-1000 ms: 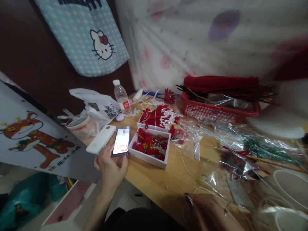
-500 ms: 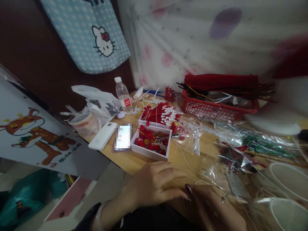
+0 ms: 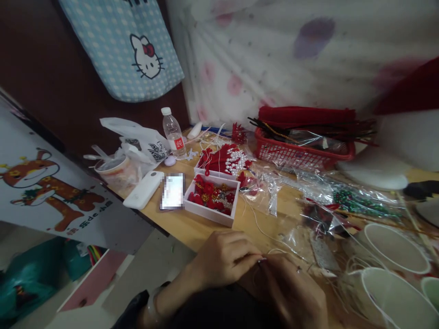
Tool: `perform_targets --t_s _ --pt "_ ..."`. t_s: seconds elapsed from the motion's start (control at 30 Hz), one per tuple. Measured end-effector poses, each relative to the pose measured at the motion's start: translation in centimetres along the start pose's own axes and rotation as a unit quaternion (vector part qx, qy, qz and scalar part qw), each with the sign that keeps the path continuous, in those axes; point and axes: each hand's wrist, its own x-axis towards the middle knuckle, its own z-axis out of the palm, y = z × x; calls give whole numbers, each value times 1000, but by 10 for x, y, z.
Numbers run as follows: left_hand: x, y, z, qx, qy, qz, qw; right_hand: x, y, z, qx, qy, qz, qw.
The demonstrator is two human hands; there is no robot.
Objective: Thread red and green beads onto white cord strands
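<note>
My left hand [image 3: 226, 258] is at the near edge of the table, its thumb and forefinger pinched together. The fingertips of my right hand [image 3: 291, 285] meet them, also closed. Something tiny and pale shows where they touch, too small to name. A thin white cord [image 3: 259, 226] lies on the table just beyond the fingers; whether it runs into them I cannot tell. Ahead of my left hand stands a white box [image 3: 209, 212] of red ornaments with gold and pearl beads. Behind it is a second box holding red tassels [image 3: 214, 160] with white beads [image 3: 236, 160].
A phone [image 3: 172, 192] and a white power bank [image 3: 144, 189] lie left of the boxes. Further back are a water bottle [image 3: 174, 135] and a plastic bag [image 3: 144, 141]. A red basket [image 3: 302, 153] stands behind. White tubs [image 3: 398, 249] and clear plastic packets are to the right.
My hands have drawn together, and the left fingers, spread before, are now pinched against the right ones. The whole view has shifted slightly.
</note>
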Motion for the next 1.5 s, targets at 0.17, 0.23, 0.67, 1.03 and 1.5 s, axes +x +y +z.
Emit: perform_targets --t_s 0.17,0.23,0.67,1.03,1.5 --pt "3 0 0 29 5 9 1000 -1 0 -1 7 4 16 1000" --pt "3 0 0 50 8 15 999 -1 2 1 -2 14 25 1000" --pt "3 -3 4 88 3 23 996 4 -3 4 39 73 23 996" --pt "5 1 2 104 22 48 993 5 -5 2 63 77 13 995" --pt "5 -1 6 70 31 51 996 0 -1 -1 36 22 -17 999"
